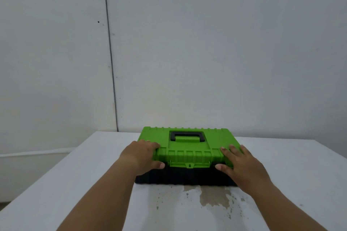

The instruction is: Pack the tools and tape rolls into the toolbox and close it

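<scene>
Toolbox (189,149), one only, sits near the middle of the white counter (90,170), its back close to the far edge by the wall (206,43). Its green lid (214,139) is down on the black base (185,175), with one black handle (186,135) lying flat in the lid's recess and one green latch (189,164) at the front centre. Two hands rest on the lid's front corners. The left hand (143,155) curls over the left corner, thumb against the front. The right hand (238,161) lies with fingers spread on the right corner, thumb at the seam. Bare counter lies open on both sides and in front, where a patch of worn paint (212,196) shows.
</scene>
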